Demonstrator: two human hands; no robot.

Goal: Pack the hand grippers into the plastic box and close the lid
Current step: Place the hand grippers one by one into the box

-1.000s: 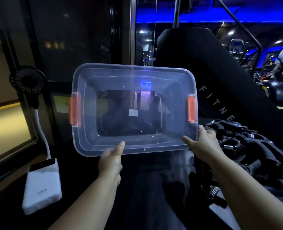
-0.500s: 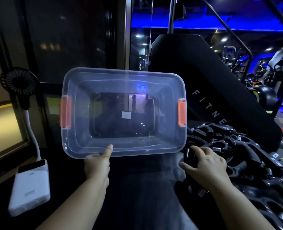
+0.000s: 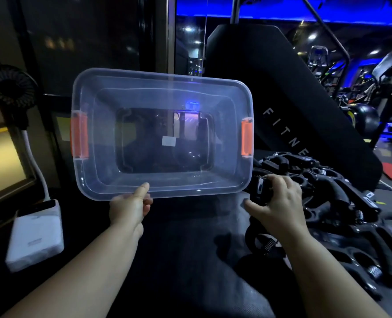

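Note:
A clear plastic box (image 3: 231, 180) with orange side latches is tilted up so its open mouth faces me. It holds nothing. My left hand (image 3: 128, 208) grips its near rim, thumb on the inside of the wall. My right hand (image 3: 280, 200) is off the box and curls round a black hand gripper (image 3: 260, 188) at the left edge of a pile of several black hand grippers (image 3: 342, 203) with steel springs. No lid is in view.
A white power bank (image 3: 35, 235) lies at the left with a small black fan (image 3: 9, 87) on a white stalk above it. A large black padded gym machine (image 3: 289, 106) stands behind the box and pile. Dark cloth covers the surface.
My right hand left the box's right corner, dropped to the pile and closed round a hand gripper. My left hand alone holds the box now.

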